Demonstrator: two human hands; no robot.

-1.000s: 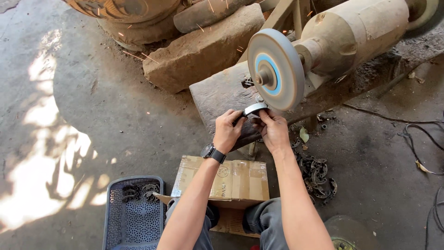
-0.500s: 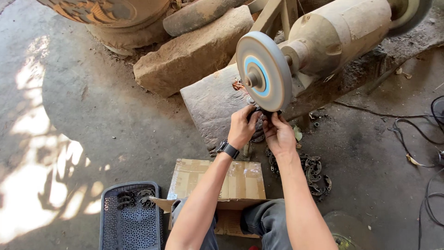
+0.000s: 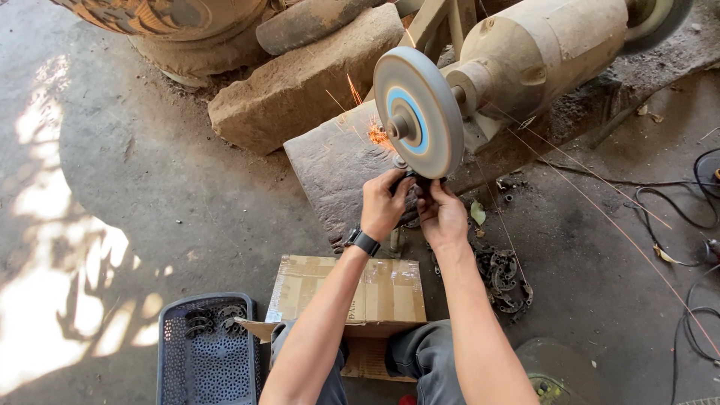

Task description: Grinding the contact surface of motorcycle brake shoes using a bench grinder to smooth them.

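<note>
A small dark metal part (image 3: 412, 178) was gripped from both sides: the left hand (image 3: 384, 204) was closed on its left end, and the right hand (image 3: 441, 215) was closed on its right end. The part was held just above the hands and pressed against the lower edge of the grinding wheel (image 3: 418, 111), and orange sparks (image 3: 377, 133) were thrown up and to the left of the left hand. A black wristwatch (image 3: 363, 241) was worn on the left wrist. Behind the wheel, up and to the right of the right hand, the dusty motor housing (image 3: 544, 49) was seen. A flat stone slab (image 3: 334, 169) lay just left of the left hand. Below both hands, a cardboard box (image 3: 349, 292) sat close to the knees. A pile of dark metal parts (image 3: 504, 279) lay on the floor below and right of the right hand, and a dark plastic basket (image 3: 206, 352) stood well below and left of the left hand.
</note>
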